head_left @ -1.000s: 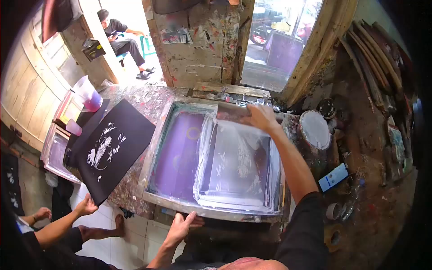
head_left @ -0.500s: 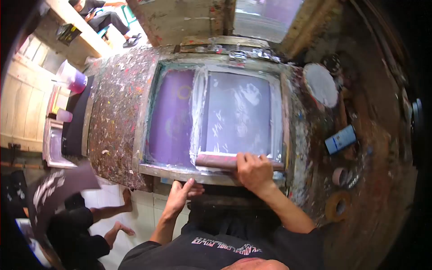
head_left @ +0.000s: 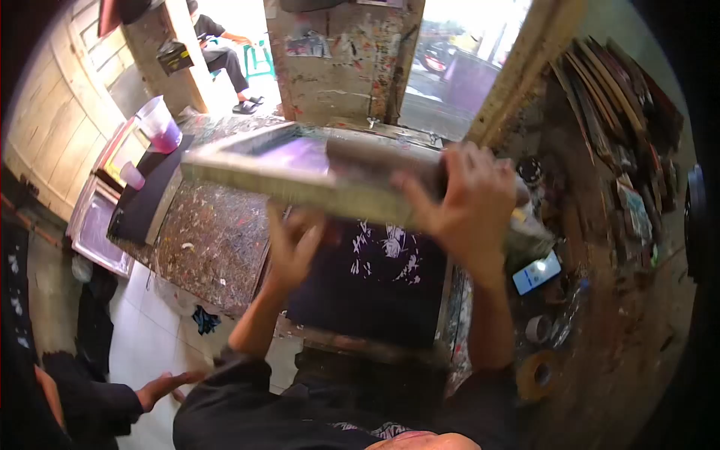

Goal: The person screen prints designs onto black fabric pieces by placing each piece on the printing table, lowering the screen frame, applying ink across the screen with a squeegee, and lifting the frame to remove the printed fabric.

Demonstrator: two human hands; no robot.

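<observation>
The wooden-framed printing screen [head_left: 262,176] is raised and tilted, its near edge up off the board. My right hand [head_left: 476,206] is closed around the right end of a brown squeegee [head_left: 367,159], at the frame's near right side; whether it also grips the frame I cannot tell. Just below the near edge is my left hand [head_left: 292,251], thumb and fingers apart and partly blurred, with nothing visible in it. Under the screen lies a black fabric piece [head_left: 360,300] bearing a white print [head_left: 390,247].
Left of the paint-spattered table [head_left: 202,247] stand a jug with purple liquid [head_left: 161,127] and a pink cup [head_left: 132,175]. On the right are a phone [head_left: 537,273] and a tape roll [head_left: 538,373]. A seated person [head_left: 221,52] is beyond the doorway; another person's arm [head_left: 161,391] shows lower left.
The screen has gone from lying flat to tilted up, uncovering the printed black fabric. My right hand has risen with the squeegee, and my left hand has moved up. The view has shifted.
</observation>
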